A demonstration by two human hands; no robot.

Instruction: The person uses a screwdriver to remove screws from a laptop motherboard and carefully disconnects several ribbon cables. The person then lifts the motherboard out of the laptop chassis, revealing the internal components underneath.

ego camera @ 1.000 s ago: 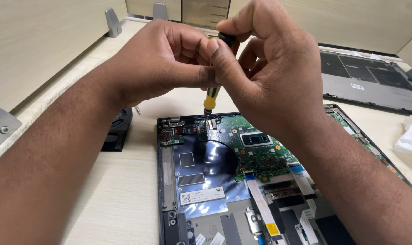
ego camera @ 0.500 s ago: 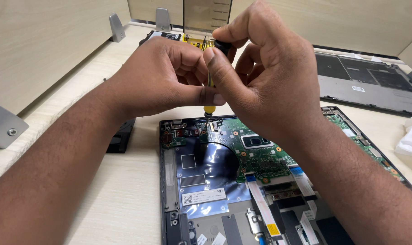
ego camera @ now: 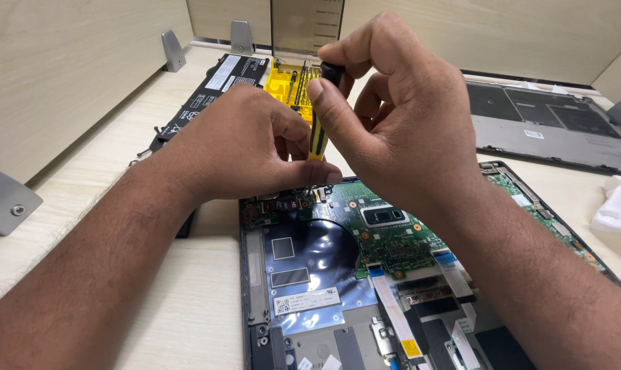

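— Pale wooden desk (ego camera: 187,301) under me, walled by light panels. What's hidden on your feed?

— I can't see the screwdriver (ego camera: 317,140) tip; my left hand (ego camera: 245,147) covers it. Only the yellow-and-black shaft and black cap show between the hands. The opened laptop (ego camera: 365,274) runs off the bottom edge, and my right forearm hides part of its green board.

— And the fingers?

— Left hand is curled shut, thumb and fingertips pinching the lower shaft just above the laptop's top edge. Right hand (ego camera: 406,116) is closed on the cap, thumb and forefinger gripping it, other fingers bent loosely.

— Behind them?

— Yellow bit case (ego camera: 290,79), black battery (ego camera: 214,85), grey cover (ego camera: 550,127), white cloth (ego camera: 618,205) partly cut off.
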